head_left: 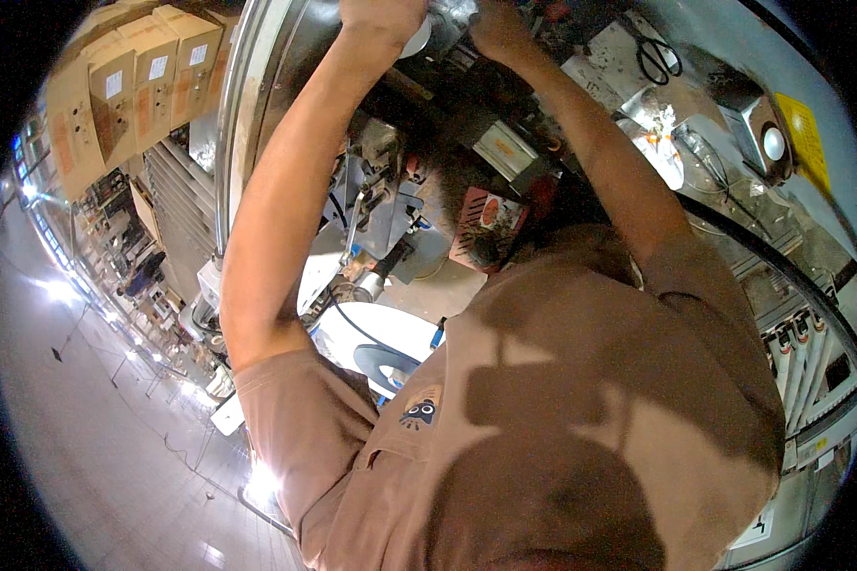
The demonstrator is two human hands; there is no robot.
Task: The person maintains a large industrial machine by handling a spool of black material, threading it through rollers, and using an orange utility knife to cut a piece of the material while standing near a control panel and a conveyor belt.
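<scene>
Both my arms reach up and away from me into a machine at the top of the view. My left hand (381, 19) is curled into a fist against a white round part (417, 40). A little to its right, my right hand (500, 30) is also curled, its fingers at a shiny metal piece (452, 11) between the two hands. The picture's top edge cuts off the fingertips, so the right hand's grip is hidden. Dark machine parts (467, 105) lie just below both hands.
Cardboard boxes (129, 86) are stacked at the upper left beside a curved metal rail (230, 124). Black scissors (653, 57) lie on a grey bench at the upper right. A red patterned card (486, 224), a white disc (390, 333) and a thick black hose (781, 271) sit lower.
</scene>
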